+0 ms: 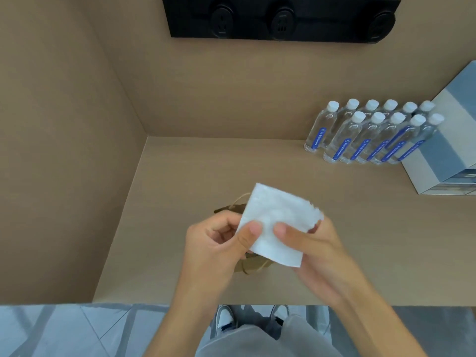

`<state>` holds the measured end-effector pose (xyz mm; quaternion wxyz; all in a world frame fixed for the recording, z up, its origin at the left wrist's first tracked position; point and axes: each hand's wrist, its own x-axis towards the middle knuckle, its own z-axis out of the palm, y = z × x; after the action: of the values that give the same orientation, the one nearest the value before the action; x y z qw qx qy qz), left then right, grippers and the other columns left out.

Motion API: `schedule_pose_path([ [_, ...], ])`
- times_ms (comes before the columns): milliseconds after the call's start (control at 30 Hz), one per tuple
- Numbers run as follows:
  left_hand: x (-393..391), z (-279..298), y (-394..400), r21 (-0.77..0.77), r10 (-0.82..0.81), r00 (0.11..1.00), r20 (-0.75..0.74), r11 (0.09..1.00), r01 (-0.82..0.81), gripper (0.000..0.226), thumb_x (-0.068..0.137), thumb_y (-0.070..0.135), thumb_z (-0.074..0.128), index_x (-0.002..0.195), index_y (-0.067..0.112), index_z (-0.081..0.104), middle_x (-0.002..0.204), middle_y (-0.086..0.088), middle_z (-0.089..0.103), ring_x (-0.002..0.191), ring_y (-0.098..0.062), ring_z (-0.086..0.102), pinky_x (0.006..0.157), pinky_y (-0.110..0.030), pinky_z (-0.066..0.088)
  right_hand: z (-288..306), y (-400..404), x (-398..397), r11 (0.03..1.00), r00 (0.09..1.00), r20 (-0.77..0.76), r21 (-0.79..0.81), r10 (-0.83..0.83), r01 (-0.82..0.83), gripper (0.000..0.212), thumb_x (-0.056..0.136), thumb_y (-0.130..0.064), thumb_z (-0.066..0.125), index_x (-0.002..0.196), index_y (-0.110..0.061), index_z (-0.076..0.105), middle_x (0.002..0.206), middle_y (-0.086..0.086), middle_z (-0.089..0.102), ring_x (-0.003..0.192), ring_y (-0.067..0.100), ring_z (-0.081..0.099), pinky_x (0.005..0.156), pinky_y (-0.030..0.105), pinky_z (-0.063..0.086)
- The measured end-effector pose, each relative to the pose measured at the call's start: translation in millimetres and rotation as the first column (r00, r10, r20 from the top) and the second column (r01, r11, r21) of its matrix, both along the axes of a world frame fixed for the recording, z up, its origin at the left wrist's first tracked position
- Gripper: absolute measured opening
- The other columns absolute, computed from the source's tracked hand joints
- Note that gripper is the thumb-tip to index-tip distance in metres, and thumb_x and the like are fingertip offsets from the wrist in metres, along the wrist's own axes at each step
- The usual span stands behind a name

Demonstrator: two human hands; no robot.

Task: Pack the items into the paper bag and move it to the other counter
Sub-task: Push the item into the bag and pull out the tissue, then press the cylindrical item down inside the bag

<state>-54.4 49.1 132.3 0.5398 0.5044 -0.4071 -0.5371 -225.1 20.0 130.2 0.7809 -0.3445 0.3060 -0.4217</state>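
A white folded paper napkin is held up over the counter by both hands. My left hand pinches its lower left edge with the thumb on top. My right hand grips its right side, thumb pressed on the front. Directly beneath them stands the brown paper bag, mostly hidden; only its twine handles and parts of its rim show. Several clear water bottles with white caps and blue labels stand in two rows at the back right of the counter.
The tan counter sits in a corner, with a wall on the left and behind. A black socket panel hangs on the back wall. Grey-white boxes are stacked at the right edge. The counter's front edge runs just above my feet.
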Motion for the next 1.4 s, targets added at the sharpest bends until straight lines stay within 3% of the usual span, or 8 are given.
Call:
schedule_pose_path([
  [200, 28.9, -40.9, 11.1, -0.007, 0.096, 0.848, 0.521, 0.994, -0.108, 0.021, 0.09, 0.027, 0.061, 0.085, 0.043, 0.073, 0.076, 0.017, 0.068, 0.065, 0.005, 0.059, 0.058, -0.008, 0.045, 4.7, -6.0, -38.6, 0.909, 0.898, -0.138, -0.045, -0.417, 0.415, 0.022, 0.084, -0.009, 0.068, 0.097, -0.023, 0.079, 0.102, 0.001, 0.078, 0.095, 0.017, 0.074, 0.073, 0.028, 0.059],
  [333, 24.6, -57.7, 0.8, 0.234, -0.193, 0.666, 0.721, 0.972, 0.029, 0.026, 0.093, 0.045, 0.047, 0.115, 0.054, 0.056, 0.094, 0.018, 0.041, 0.073, 0.001, 0.052, 0.061, -0.016, 0.038, 7.5, -14.8, -32.4, 0.922, 0.497, -0.828, -0.365, -0.259, -0.127, 0.015, 0.086, -0.021, 0.068, 0.095, -0.033, 0.067, 0.082, -0.004, 0.073, 0.071, 0.004, 0.066, 0.058, 0.013, 0.05],
  [467, 3.8, -51.7, -16.9, 0.215, -0.142, 0.639, 0.756, 0.976, -0.037, 0.02, 0.09, 0.033, 0.047, 0.102, 0.048, 0.045, 0.103, 0.012, 0.032, 0.077, -0.012, 0.056, 0.056, -0.028, 0.043, 2.0, -20.9, 13.7, 0.751, 0.147, -0.979, -0.2, -0.138, -0.629, 0.021, 0.09, -0.022, 0.054, 0.077, -0.028, 0.038, 0.07, -0.006, 0.049, 0.054, 0.009, 0.046, 0.04, 0.021, 0.031],
  [667, 6.9, -47.5, -23.1, 0.194, -0.21, 0.473, 0.855, 0.978, 0.083, 0.042, 0.076, 0.003, 0.043, 0.098, 0.038, 0.047, 0.103, 0.006, 0.028, 0.067, -0.026, 0.049, 0.051, -0.033, 0.042, -3.6, -32.9, 32.4, 0.824, 0.07, -0.996, -0.085, -0.054, -0.561, 0.007, 0.095, -0.018, 0.045, 0.096, -0.02, 0.038, 0.079, -0.004, 0.043, 0.059, 0.012, 0.051, 0.041, 0.029, 0.037],
  [900, 17.6, -58.0, -26.4, 0.349, -0.258, 0.45, 0.855, 0.928, -0.132, 0.023, 0.082, 0.024, 0.065, 0.066, 0.026, 0.048, 0.09, 0.006, 0.047, 0.075, -0.026, 0.053, 0.064, -0.033, 0.037, -7.1, -32.4, 23.5, 0.776, -0.128, -0.991, 0.109, 0.037, -0.622, 0.012, 0.095, -0.008, 0.044, 0.087, -0.014, 0.037, 0.072, 0.002, 0.044, 0.052, 0.013, 0.041, 0.041, 0.026, 0.026],
  [1100, 19.6, -62.9, -14.5, 0.421, -0.339, 0.544, 0.767, 0.907, -0.029, 0.063, 0.078, 0.004, 0.056, 0.134, 0.03, 0.045, 0.131, 0.005, 0.05, 0.083, -0.012, 0.051, 0.073, -0.033, 0.047, -20.4, -51.0, 28.4, 0.748, -0.094, -0.973, 0.222, 0.21, -0.626, 0.011, 0.095, -0.008, 0.043, 0.087, -0.005, 0.05, 0.077, 0.008, 0.051, 0.064, 0.02, 0.047, 0.049, 0.029, 0.033],
  [1267, 20.3, -65.7, -9.7, 0.398, -0.324, 0.62, 0.715, 0.917, 0.021, 0.081, 0.074, -0.003, 0.053, 0.144, 0.032, 0.033, 0.145, 0.003, 0.044, 0.119, -0.022, 0.051, 0.089, -0.029, 0.043, -18.7, -59.9, 47.7, 0.714, -0.131, -0.973, 0.229, 0.19, -0.662, 0.027, 0.095, -0.007, 0.044, 0.069, -0.014, 0.042, 0.07, 0.005, 0.049, 0.057, 0.017, 0.047, 0.046, 0.027, 0.031],
  [1400, 21.4, -70.1, -5.0, 0.391, -0.325, 0.653, 0.684, 0.919, 0.049, 0.082, 0.076, -0.005, 0.051, 0.146, 0.031, 0.028, 0.148, 0.002, 0.039, 0.114, -0.018, 0.048, 0.085, -0.024, 0.036, -28.9, -48.8, 69.8, 0.649, -0.148, -0.927, 0.349, 0.344, -0.677, 0.032, 0.094, -0.006, 0.047, 0.066, -0.018, 0.041, 0.066, 0.004, 0.05, 0.055, 0.015, 0.048, 0.047, 0.025, 0.033],
])
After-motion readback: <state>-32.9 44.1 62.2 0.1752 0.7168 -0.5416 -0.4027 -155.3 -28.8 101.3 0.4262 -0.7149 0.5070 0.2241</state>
